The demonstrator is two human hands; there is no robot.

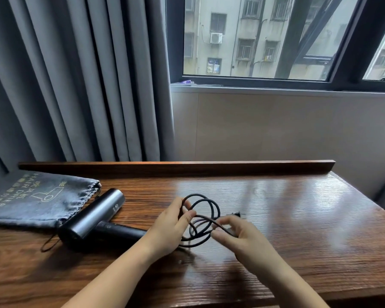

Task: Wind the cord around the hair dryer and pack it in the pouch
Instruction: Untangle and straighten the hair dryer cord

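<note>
Wooden desk (276,218) by window: dryer (93,221) lies beside pouch (36,201). Left hand (171,225) grips coiled cord (206,210); right hand (242,236) pinches a strand.

Both hands (206,230) pinching looped cord (203,210) — hair dryer (91,215), pouch (36,198) leftward

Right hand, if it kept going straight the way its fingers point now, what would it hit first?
The right hand points up and left, toward the cord loops the left hand holds. It would likely meet those loops first, then the left hand's fingers, though depth is hard to judge.
</note>
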